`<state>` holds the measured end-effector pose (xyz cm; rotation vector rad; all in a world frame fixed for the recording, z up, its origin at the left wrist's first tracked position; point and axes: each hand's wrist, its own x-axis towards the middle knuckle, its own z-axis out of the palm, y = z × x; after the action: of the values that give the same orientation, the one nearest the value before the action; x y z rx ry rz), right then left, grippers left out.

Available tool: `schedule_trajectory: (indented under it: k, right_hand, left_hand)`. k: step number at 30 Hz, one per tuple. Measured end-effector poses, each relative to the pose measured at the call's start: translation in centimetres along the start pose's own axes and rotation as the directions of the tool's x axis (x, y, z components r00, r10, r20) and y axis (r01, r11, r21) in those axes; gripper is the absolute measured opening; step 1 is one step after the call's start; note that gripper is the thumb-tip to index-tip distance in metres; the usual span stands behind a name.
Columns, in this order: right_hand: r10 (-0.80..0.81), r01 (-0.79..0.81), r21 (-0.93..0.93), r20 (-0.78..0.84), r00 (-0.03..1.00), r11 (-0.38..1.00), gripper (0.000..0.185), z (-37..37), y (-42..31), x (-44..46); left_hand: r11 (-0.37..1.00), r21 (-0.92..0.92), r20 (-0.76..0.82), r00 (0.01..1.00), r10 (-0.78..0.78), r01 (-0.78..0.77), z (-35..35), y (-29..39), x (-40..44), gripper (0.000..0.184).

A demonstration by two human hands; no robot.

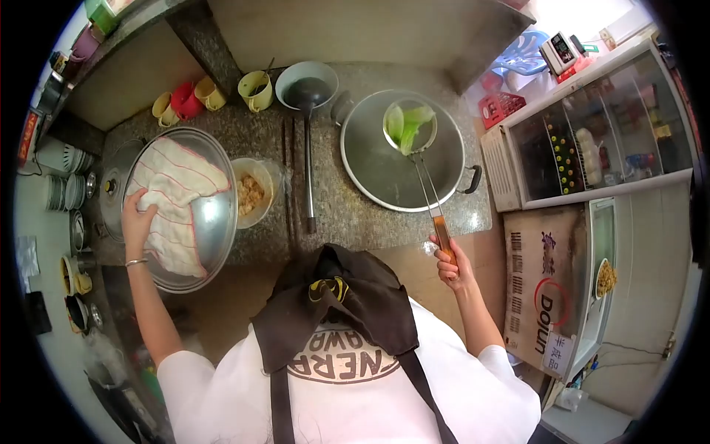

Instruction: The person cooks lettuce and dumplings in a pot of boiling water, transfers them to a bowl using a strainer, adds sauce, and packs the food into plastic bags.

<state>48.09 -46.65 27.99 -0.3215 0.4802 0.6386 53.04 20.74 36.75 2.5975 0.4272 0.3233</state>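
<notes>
My right hand (452,265) is closed round the wooden handle of a wire strainer (425,175). Green leafy vegetables (407,127) lie in its round basket, over the large metal pot (355,174) of cloudy liquid. On the left, my left hand (137,219) grips a white cloth with red stripes (177,174). The cloth is draped over a wide round metal lid (216,222), which overhangs the counter's front edge. Whether my fingers also hold a knob under the cloth is hidden.
Beside the lid stands a white tub of brownish food (254,194). A long-handled ladle (309,159) rests in a pale bowl (325,72). Yellow and red cups (188,101) line the back wall. A glass-door fridge (518,166) is at right, above a carton (526,259).
</notes>
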Motion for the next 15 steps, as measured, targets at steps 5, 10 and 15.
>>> schedule_trajectory:
  k: [5, 10, 15]
  right_hand:
    - [0.013, -0.014, -0.005, -0.136, 0.991, 1.000, 0.040, 1.2, -0.6, 2.2]
    - [-0.039, 0.029, -0.147, -0.062, 0.997, 0.989, 0.039, -0.2, 0.3, 2.1]
    - [0.020, -0.040, -0.145, -0.142, 0.990, 0.989, 0.041, 1.0, -1.0, 2.3]
  left_hand:
    - [1.000, 0.020, -0.008, 1.000, -0.006, 0.007, -0.3, 1.0, -0.2, 0.039]
    - [0.999, 0.042, -0.035, 0.999, 0.009, -0.008, -0.4, 0.9, -0.6, 0.039]
    - [0.997, 0.069, -0.048, 0.998, 0.048, -0.045, -0.7, 0.2, -0.7, 0.039]
